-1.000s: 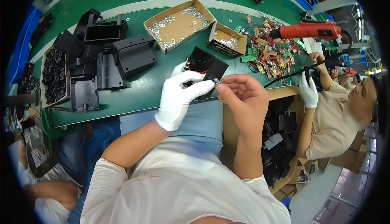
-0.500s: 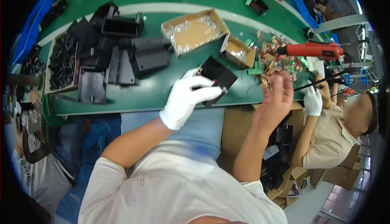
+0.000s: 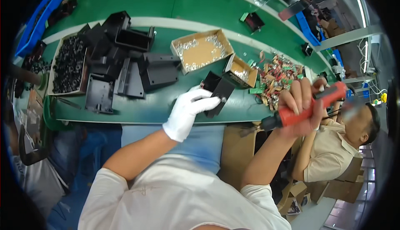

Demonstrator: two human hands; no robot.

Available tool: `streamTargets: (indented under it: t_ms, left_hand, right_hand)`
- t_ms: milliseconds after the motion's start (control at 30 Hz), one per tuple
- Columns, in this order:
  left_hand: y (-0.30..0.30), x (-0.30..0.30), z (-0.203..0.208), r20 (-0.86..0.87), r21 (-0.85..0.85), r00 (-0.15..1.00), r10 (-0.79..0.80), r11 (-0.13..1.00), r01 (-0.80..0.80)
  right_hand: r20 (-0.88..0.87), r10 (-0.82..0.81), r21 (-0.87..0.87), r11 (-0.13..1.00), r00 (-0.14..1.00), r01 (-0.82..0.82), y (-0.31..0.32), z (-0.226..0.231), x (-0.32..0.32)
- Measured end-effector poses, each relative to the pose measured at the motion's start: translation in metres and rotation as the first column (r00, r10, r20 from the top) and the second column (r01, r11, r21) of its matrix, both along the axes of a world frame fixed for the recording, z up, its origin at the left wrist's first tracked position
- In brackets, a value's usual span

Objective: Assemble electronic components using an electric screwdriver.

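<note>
My left hand (image 3: 186,112), in a white glove, grips a black plastic housing (image 3: 224,91) just over the near edge of the green bench. A small metal piece shows on the housing by my fingertips. To the right, my bare right hand (image 3: 301,105) is wrapped round a red electric screwdriver (image 3: 334,93). Its dark nose points left toward the housing and stays apart from it. The bit end is blurred. Beyond the screwdriver lies a heap of small wired circuit boards (image 3: 278,76).
A shallow cardboard tray (image 3: 200,59) and a smaller box (image 3: 246,76) hold small metal parts. Black housings (image 3: 160,73) are piled at left beside a box of small black parts (image 3: 68,65). A co-worker (image 3: 333,157) sits at right. Cardboard boxes (image 3: 238,148) stand below the bench edge.
My right hand, empty before, has taken hold of the hanging red screwdriver and brought it down and nearer. My left hand still grips the housing, which has shifted slightly left.
</note>
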State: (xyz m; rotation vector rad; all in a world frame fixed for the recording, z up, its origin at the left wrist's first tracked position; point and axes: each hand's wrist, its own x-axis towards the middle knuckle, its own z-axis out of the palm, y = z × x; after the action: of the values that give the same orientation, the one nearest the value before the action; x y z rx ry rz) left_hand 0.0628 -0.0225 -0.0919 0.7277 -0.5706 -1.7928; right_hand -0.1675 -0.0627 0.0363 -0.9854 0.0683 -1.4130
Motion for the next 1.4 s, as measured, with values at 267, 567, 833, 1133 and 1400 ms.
streamTargets:
  t_ms: [267,567,833,1133,1400]
  left_hand:
    - [-0.004,-0.009,0.005,0.089,-0.006,0.996,0.007,1.0,-0.007]
    - [-0.003,-0.014,0.0,0.263,-0.098,0.962,0.076,0.994,-0.052]
    - [-0.008,-0.011,0.005,0.278,-0.059,0.96,-0.006,0.998,0.023]
    - [-0.012,-0.014,0.01,0.168,-0.009,0.986,-0.008,1.0,0.01]
    - [-0.011,-0.016,0.004,0.189,-0.027,0.981,0.033,0.999,-0.029]
  right_hand:
    - [-0.175,-0.559,-0.41,0.79,0.811,0.456,0.046,-0.009,0.056]
    - [-0.221,-0.528,-0.557,0.758,0.82,0.338,0.025,-0.017,0.052]
    - [-0.33,-0.383,-0.593,0.795,0.863,0.127,0.019,-0.014,0.048]
    - [-0.218,-0.545,-0.595,0.732,0.81,0.332,0.028,-0.013,0.048]
    - [-0.182,-0.576,-0.62,0.696,0.797,0.362,0.022,-0.027,0.052]
